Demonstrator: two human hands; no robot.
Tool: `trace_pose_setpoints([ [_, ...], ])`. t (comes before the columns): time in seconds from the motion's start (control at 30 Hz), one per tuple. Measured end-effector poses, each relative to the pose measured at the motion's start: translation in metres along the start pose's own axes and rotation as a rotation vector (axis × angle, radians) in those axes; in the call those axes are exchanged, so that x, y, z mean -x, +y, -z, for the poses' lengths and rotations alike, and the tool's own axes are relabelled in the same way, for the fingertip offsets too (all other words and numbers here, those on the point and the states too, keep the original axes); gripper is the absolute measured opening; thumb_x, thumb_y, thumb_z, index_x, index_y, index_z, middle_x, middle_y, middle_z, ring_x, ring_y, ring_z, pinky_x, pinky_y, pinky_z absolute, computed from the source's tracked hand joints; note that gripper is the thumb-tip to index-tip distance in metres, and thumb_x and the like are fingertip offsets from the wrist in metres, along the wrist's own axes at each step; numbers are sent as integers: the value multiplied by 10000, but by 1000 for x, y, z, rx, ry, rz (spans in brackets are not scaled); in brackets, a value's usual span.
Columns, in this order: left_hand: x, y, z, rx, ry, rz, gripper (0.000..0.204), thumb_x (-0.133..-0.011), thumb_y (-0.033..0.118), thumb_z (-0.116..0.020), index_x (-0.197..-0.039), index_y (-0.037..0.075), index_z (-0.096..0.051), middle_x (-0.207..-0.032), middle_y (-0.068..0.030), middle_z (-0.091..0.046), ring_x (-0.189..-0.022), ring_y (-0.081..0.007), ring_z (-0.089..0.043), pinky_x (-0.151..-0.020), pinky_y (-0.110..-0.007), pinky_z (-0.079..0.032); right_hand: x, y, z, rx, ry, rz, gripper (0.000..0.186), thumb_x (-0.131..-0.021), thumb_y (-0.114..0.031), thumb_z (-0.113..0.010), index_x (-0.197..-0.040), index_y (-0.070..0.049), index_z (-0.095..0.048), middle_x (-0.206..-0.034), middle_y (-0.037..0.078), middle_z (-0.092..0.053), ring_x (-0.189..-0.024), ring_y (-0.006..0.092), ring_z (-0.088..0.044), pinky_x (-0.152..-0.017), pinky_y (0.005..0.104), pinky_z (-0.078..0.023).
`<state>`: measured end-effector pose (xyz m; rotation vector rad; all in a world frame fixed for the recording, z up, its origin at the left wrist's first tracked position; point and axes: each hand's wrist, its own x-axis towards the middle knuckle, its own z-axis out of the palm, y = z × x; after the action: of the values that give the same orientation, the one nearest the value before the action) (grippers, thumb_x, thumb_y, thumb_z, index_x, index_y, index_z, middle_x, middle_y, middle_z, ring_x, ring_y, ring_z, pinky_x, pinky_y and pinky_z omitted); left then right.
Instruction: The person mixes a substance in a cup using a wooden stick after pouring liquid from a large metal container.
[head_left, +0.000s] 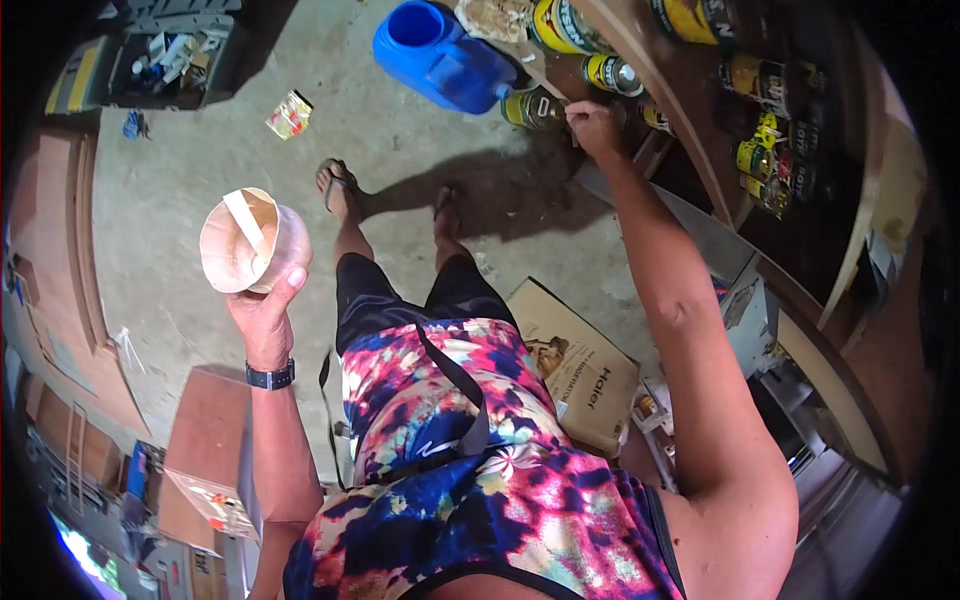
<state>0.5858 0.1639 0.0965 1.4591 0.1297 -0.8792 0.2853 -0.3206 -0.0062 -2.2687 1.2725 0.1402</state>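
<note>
My left hand (pixel 262 305) is wrapped round the lower side of a pale, stained round tub (pixel 292 250), held out at the left. The tub tilts so that its mouth shows, and a flat whitish strip (pixel 244 222) leans inside it. My right hand (pixel 595 128) reaches forward to the shelf's edge, its fingers bent and closed. Beside its fingertips stands a clear jar (pixel 533 110) with a yellow and dark label. Whatever the fingers may be pinching there is too small to make out.
A blue plastic jug (pixel 440 58) stands on the floor left of the shelf. Several labelled cans and jars (pixel 755 85) fill the wooden shelving at right. A crate of odds and ends (pixel 175 65) sits far left. A cardboard box (pixel 572 365) lies beside me; wooden boards (pixel 85 270) line the left.
</note>
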Motion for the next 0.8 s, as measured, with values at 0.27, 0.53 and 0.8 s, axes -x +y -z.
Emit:
trace_pose_setpoints([
  [0.27,24,-21,-8,-56,-18,255,832,-722,112,-923,-1433,-20,-511,-1389,-122,-586,-1246,-226,-593,-1091,-388,-475,9,54,-62,390,-335,-142,181,-884,-248,-646,-964,-186,-796,-1054,100,-757,-1011,328,-703,-884,415,-562],
  [0.53,30,-112,7,-306,-33,444,799,-701,154,-960,-1361,-7,-538,-1278,-90,-643,-1149,-197,-628,-1030,-374,-508,-67,127,-161,233,94,-103,229,-881,-152,-641,-1077,-143,-760,-1061,205,-730,-1015,409,-694,-888,489,-543],
  [0.8,17,-153,21,-410,15,416,763,-699,213,-968,-1320,-8,-583,-1234,-91,-671,-1111,-194,-645,-997,-359,-521,-134,159,-193,654,-14,-402,424,-833,-422,-733,-1097,-90,-756,-1188,158,-736,-1126,328,-708,-971,427,-557],
])
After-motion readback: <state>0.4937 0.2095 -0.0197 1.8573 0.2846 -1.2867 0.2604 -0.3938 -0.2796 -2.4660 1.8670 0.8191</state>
